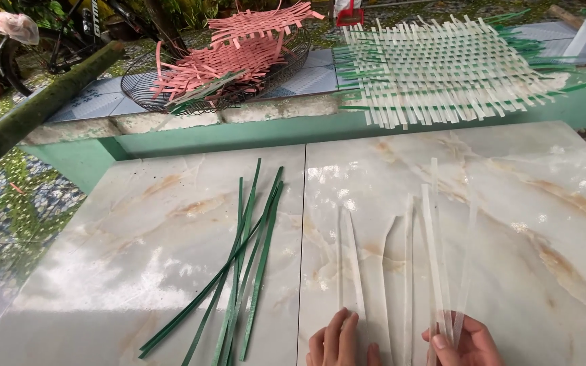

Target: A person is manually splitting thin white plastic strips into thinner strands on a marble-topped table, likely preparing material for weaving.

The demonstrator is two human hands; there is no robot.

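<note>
Green strips [239,271] lie fanned on the marble floor [137,271] at left. Beside them, the left hand [337,339] presses flat, fingers loose, on a white strip [354,264]. Further right, the right hand [462,342] pinches several white strips [435,251].
</note>
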